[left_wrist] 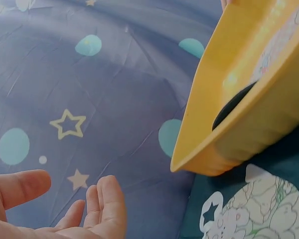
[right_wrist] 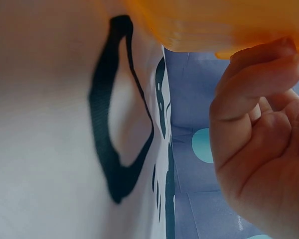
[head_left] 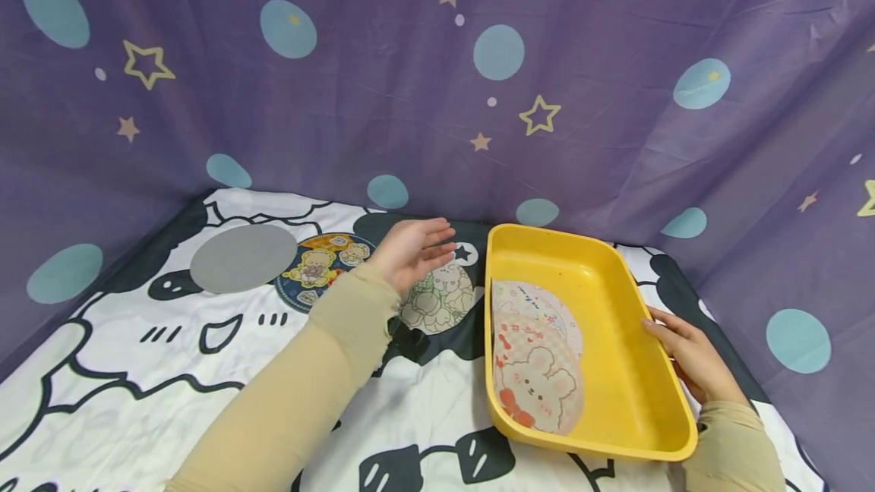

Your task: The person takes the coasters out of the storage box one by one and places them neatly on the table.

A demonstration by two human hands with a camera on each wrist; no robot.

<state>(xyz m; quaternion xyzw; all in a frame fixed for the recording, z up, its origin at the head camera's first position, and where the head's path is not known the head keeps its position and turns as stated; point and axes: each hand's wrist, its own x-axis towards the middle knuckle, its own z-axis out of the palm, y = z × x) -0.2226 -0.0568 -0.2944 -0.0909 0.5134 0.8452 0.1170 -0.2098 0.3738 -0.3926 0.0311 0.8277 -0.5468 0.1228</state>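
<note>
My right hand (head_left: 697, 355) grips the right side of a yellow tray (head_left: 615, 340), its curled fingers (right_wrist: 259, 74) against the tray's outside in the right wrist view. Inside the tray, along its left wall, a pink round mat with a bunny face (head_left: 536, 386) overlaps a paler round mat (head_left: 547, 310). Left of the tray, my left hand (head_left: 417, 249) is held palm out with loosely spread fingers and nothing in it. It partly covers a round mat with green line drawings (head_left: 440, 302), which lies on the cloth.
Further left lie a dark blue round mat with cartoon bears (head_left: 317, 272) and a plain grey disc (head_left: 244, 258), side by side. A white cloth with black cartoon prints (head_left: 171, 370) covers the table. A purple curtain (head_left: 396, 97) with stars and dots hangs behind and at both sides.
</note>
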